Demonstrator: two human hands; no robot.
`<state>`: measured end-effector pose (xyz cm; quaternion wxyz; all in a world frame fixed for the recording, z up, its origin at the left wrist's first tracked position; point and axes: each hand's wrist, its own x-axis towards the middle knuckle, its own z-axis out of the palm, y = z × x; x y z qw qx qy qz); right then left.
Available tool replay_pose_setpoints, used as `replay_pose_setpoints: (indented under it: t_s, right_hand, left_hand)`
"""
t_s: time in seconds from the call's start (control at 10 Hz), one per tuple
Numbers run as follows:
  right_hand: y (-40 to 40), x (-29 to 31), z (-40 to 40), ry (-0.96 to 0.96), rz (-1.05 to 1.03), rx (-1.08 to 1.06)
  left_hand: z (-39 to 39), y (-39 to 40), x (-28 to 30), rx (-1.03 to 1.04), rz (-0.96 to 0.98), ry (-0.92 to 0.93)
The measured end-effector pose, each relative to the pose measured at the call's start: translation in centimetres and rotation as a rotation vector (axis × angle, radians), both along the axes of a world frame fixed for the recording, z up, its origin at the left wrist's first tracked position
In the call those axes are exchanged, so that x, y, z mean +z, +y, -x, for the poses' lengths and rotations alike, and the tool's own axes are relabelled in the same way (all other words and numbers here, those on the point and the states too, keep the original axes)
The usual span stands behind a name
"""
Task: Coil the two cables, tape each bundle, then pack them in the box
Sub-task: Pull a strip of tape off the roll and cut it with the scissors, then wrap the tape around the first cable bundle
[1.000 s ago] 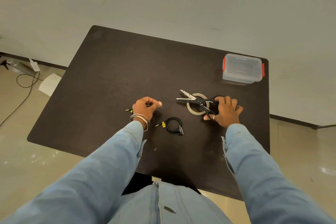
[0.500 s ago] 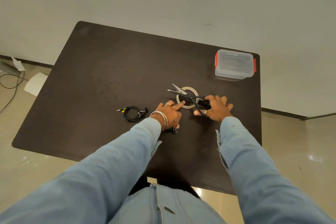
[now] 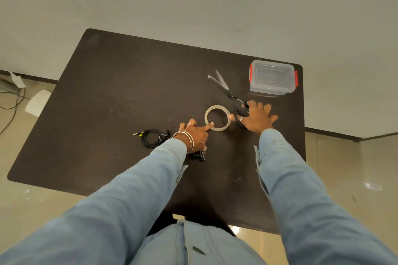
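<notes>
A coiled black cable (image 3: 151,137) with a yellow-tipped plug lies left of my left hand (image 3: 195,135). The tip of that hand's index finger touches the near rim of the tape roll (image 3: 217,127). A second black cable (image 3: 199,155) peeks out from under my left wrist. My right hand (image 3: 257,119) rests with spread fingers on the black handles of the scissors (image 3: 224,86), and its thumb reaches the roll's right side. The scissor blades are apart and point to the far left. A clear box (image 3: 271,91) with red latches stands lidded at the far right corner.
The dark table (image 3: 120,92) stands against a pale wall. Its right edge runs just past the box and my right hand. On the floor at the left lie a loose wire (image 3: 13,105) and a white object (image 3: 38,103).
My right hand slid the scissors off the tape roll, to the right and back toward the box. My left index finger stays at the roll's rim.
</notes>
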<state>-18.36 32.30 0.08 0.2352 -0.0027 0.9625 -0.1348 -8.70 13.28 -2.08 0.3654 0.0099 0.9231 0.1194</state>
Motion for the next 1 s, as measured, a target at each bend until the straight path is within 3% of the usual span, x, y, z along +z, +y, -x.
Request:
replay_pose_setpoints:
  t_s: [0.2,0.3,0.5,0.7,0.8,0.9,1.0]
  right_hand:
    - [-0.4,0.9,0.5,0.067,-0.08,-0.055]
    - [1.6,-0.9,-2.1,0.034,-0.02,-0.191]
    - [4.8,-3.7,-8.1,0.07,-0.14,-0.395]
    - [4.8,-3.8,-9.4,0.061,-0.21,-0.422]
    - [4.2,-3.2,-8.2,-0.077,-0.253,-0.419]
    - [2.8,-1.2,-7.6,-0.092,-0.337,-0.389]
    - [1.5,0.2,-7.2,0.115,-0.221,-0.276]
  left_hand:
    - [0.1,0.0,0.9,-0.131,-0.018,0.007]
    - [-0.1,-0.3,0.3,-0.052,-0.122,0.017]
    - [-0.4,-0.6,0.1,-0.038,-0.217,0.174]
    - [-0.8,-0.8,-0.1,0.422,-0.488,0.325]
    - [-1.0,-0.8,0.9,0.642,-0.6,0.321]
    - [-1.1,-0.8,1.8,0.694,-0.622,0.32]
    - [-1.4,-0.8,2.2,0.778,-0.675,0.321]
